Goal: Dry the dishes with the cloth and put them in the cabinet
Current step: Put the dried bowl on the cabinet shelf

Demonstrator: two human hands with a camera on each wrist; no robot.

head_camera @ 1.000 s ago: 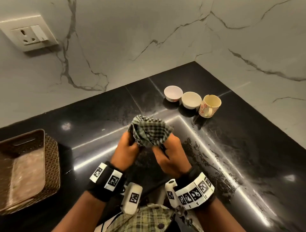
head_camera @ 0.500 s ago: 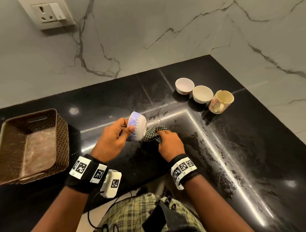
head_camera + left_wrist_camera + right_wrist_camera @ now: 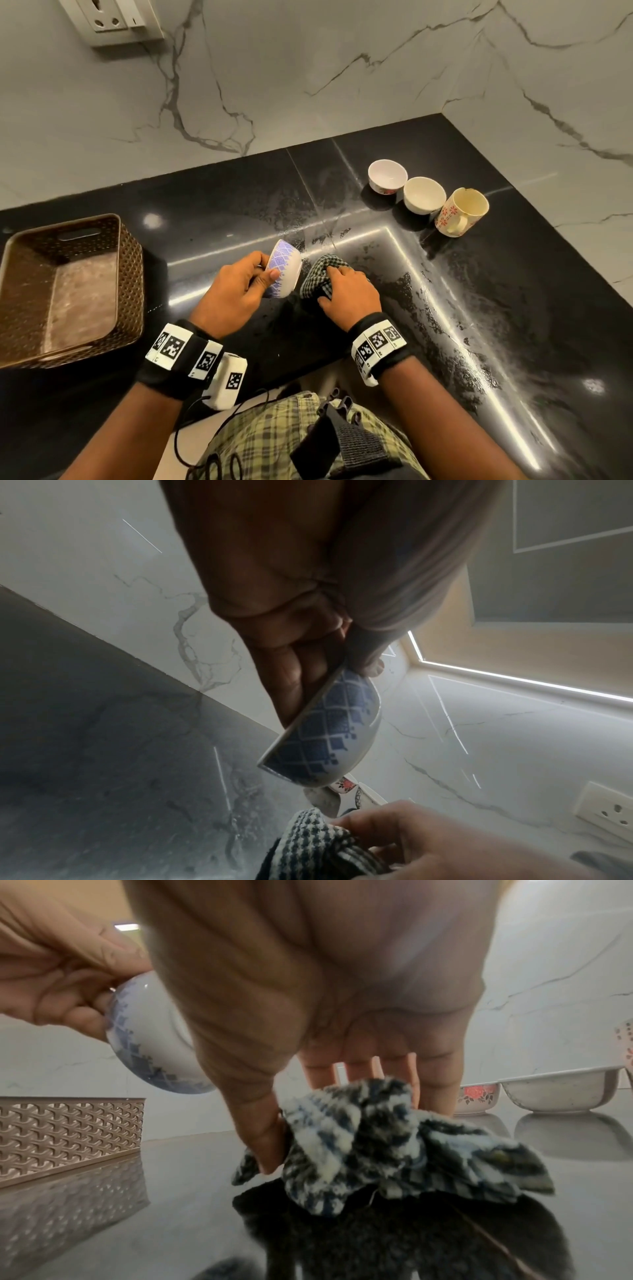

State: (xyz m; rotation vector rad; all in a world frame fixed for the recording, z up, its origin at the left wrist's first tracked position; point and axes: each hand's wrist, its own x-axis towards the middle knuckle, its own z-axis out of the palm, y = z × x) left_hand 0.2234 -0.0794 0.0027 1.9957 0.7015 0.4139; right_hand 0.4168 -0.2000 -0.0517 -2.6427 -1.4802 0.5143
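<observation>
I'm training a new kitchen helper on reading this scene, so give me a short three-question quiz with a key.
1. True or false: the left hand grips the blue-patterned bowl off the black counter.
2. What does the right hand grip? A) floral mug B) checked cloth C) brown basket
3. Fill in: beside the two small bowls near the wall corner stands a floral ____.

Key:
1. True; the bowl is tilted on its side in the hand.
2. B, the checked cloth, bunched on the counter.
3. mug, next to the plain white bowl and the pink-flowered bowl.
</observation>
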